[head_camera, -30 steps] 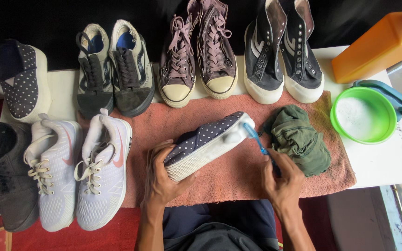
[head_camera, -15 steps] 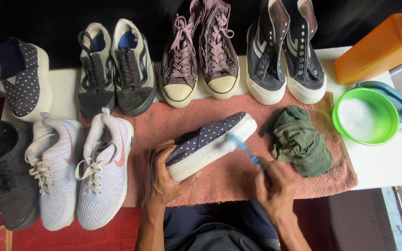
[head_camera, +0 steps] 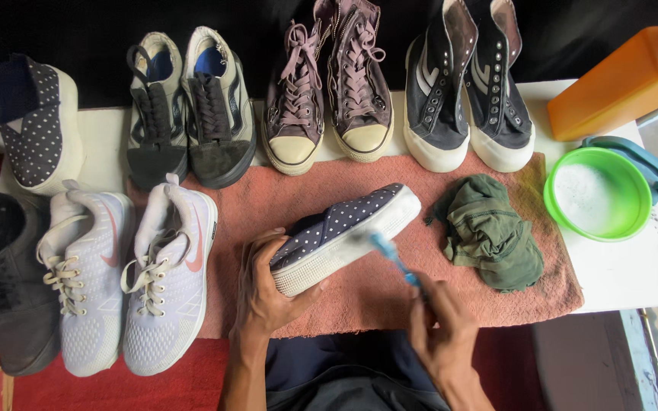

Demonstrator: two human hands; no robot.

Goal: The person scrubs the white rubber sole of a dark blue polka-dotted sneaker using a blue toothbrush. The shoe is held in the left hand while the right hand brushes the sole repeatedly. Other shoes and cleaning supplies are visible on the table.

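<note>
My left hand (head_camera: 262,293) grips the heel end of a navy polka-dot slip-on shoe (head_camera: 344,232) with a white sole, tilted on its side over a pink towel (head_camera: 359,293). In my right hand (head_camera: 442,335) is a blue toothbrush (head_camera: 391,257), its head pressed against the white sole near the shoe's middle. The matching polka-dot shoe (head_camera: 36,125) stands at the far left.
A crumpled green cloth (head_camera: 490,232) lies on the towel to the right. A green bowl of soapy water (head_camera: 597,194) and an orange container (head_camera: 626,80) are at the right. Several pairs of sneakers line the back and left, among them white ones (head_camera: 127,278).
The toothbrush head has moved from the shoe's toe end leftward along the white sole. My right hand has dropped lower and nearer. The shoe stays in my left hand.
</note>
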